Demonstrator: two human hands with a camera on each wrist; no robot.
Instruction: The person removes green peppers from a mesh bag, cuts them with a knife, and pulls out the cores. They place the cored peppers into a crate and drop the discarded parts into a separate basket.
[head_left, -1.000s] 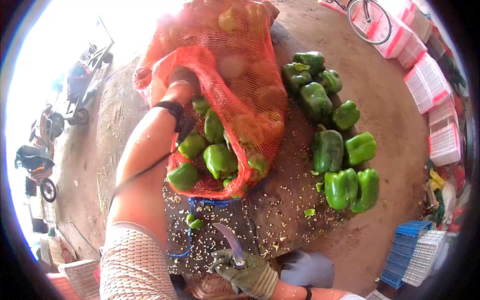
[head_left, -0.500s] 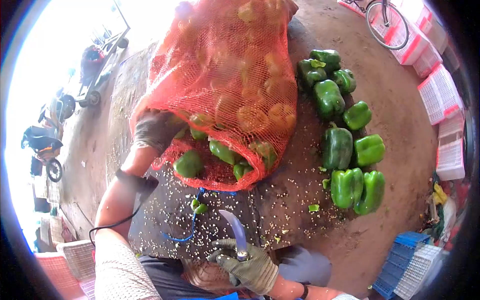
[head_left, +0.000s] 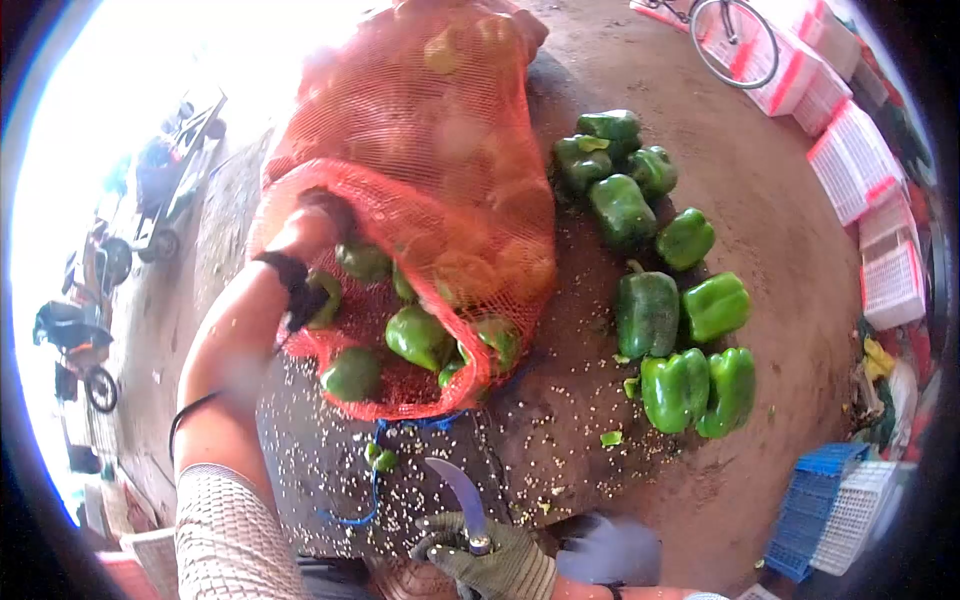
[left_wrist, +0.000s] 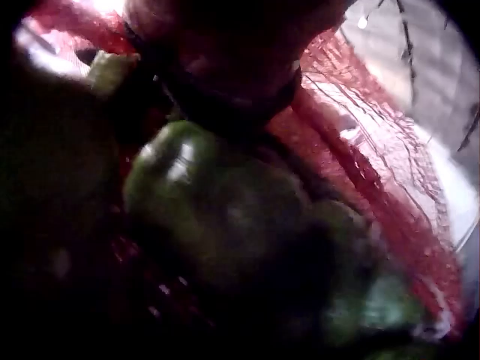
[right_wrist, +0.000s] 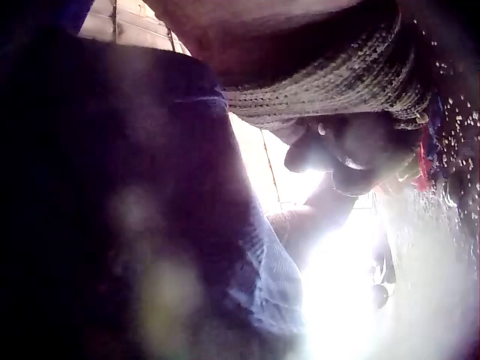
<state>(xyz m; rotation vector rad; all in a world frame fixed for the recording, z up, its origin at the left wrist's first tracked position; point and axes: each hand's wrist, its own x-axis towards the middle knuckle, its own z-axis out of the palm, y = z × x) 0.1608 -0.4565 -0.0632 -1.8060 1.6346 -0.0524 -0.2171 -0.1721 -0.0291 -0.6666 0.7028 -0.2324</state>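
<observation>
A red mesh sack (head_left: 440, 190) of green bell peppers lies with its mouth facing me. My gloved left hand (head_left: 326, 208) reaches in under the net at the mouth's left side; its fingers are hidden, and I cannot tell what they hold. Loose bell peppers (head_left: 418, 337) sit inside the opening, close to that wrist. A bell pepper (left_wrist: 217, 199) fills the dark left wrist view, beside the red netting (left_wrist: 367, 180). Near the front edge my gloved right hand (head_left: 497, 556) grips a knife (head_left: 460, 490), its curved blade pointing up and away.
Several bell peppers (head_left: 645, 312) stand in a group right of the sack on a dark work surface (head_left: 560, 420). Pale seeds, green scraps and a blue cord (head_left: 376, 490) lie in front. Plastic crates (head_left: 890, 240) line the far right, and carts (head_left: 165, 190) stand left.
My left hand drew back to the mouth's left edge, then went in under the net again. The net shifted, and the peppers at the opening lie differently. The right hand still grips the knife.
</observation>
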